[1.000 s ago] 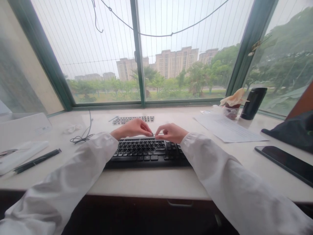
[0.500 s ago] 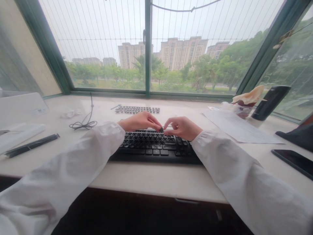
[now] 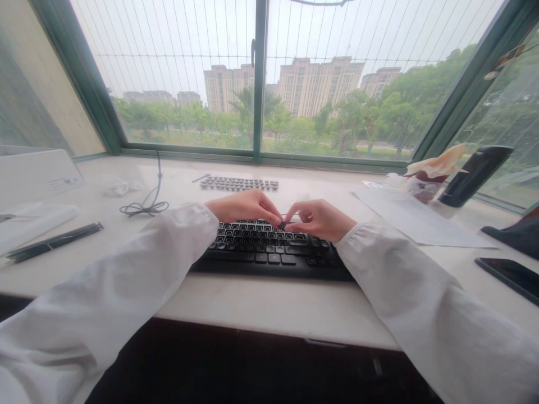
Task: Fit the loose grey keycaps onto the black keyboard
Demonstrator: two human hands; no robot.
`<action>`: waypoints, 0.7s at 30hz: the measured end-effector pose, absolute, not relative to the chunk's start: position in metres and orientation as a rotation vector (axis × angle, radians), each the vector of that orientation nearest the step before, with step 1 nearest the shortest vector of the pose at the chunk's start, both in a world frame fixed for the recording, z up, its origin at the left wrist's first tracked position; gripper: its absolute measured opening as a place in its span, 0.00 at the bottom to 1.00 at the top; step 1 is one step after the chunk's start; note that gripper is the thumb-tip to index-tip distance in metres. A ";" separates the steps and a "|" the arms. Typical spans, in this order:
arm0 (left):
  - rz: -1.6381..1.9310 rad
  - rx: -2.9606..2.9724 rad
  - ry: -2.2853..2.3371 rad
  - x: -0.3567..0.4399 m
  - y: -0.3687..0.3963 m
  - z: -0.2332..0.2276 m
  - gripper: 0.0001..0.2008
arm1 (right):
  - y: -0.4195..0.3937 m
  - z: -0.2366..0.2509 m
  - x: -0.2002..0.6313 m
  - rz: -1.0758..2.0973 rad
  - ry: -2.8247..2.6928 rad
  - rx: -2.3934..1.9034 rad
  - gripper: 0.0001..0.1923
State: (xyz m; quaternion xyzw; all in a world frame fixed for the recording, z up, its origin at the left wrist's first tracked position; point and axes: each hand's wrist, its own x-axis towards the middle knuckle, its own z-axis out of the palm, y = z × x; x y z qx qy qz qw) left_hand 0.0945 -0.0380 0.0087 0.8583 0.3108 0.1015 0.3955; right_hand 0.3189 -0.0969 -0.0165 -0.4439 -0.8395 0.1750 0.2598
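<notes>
A black keyboard (image 3: 269, 271) lies in front of me, many of its upper key positions bare of caps. Above its upper rows my left hand (image 3: 248, 207) pinches a small dark keycap (image 3: 282, 225) between thumb and fingertips. From the other side my right hand (image 3: 322, 217) meets it, index finger and thumb closed at the same keycap. Behind my hands, several loose keycaps (image 3: 240, 183) stand in rows on the white desk. My hands hide part of the keyboard's upper edge.
At left lie a coiled cable (image 3: 145, 207), a long black bundle (image 3: 54, 242) and a white box (image 3: 40, 171). To the right are paper sheets (image 3: 416, 219), a black bottle-like cylinder (image 3: 475, 175) and a phone (image 3: 511, 278). A window (image 3: 259, 84) stands behind the desk.
My right index finger and thumb have closed in on the keycap, which my left fingers still pinch. The view has shifted slightly.
</notes>
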 end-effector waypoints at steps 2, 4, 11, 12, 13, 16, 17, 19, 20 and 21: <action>0.188 2.158 0.823 0.094 -0.039 0.010 0.17 | -0.099 -0.015 0.317 0.497 -2.313 -1.188 0.19; 0.119 2.149 0.843 0.094 -0.041 0.010 0.18 | -0.101 -0.014 0.315 0.525 -2.341 -1.177 0.19; 0.082 2.127 0.823 0.100 -0.048 0.004 0.17 | -0.102 -0.013 0.313 0.503 -2.384 -1.232 0.18; 0.085 2.126 0.819 0.101 -0.049 0.004 0.16 | -0.101 -0.013 0.314 0.512 -2.402 -1.231 0.19; 0.085 2.129 0.819 0.102 -0.050 0.004 0.16 | -0.101 -0.013 0.314 0.519 -2.419 -1.224 0.19; 0.085 2.155 0.836 0.103 -0.052 0.004 0.15 | -0.100 -0.013 0.314 0.533 -2.459 -1.203 0.20; 0.087 2.164 0.844 0.103 -0.053 0.005 0.15 | -0.100 -0.013 0.313 0.536 -2.464 -1.205 0.20; 0.085 2.182 0.859 0.103 -0.054 0.005 0.15 | -0.101 -0.013 0.312 0.546 -2.469 -1.219 0.20; 0.081 2.189 0.864 0.103 -0.054 0.005 0.15 | -0.101 -0.012 0.312 0.553 -2.470 -1.226 0.20; 0.077 2.195 0.867 0.103 -0.054 0.006 0.15 | -0.101 -0.012 0.312 0.560 -2.473 -1.230 0.20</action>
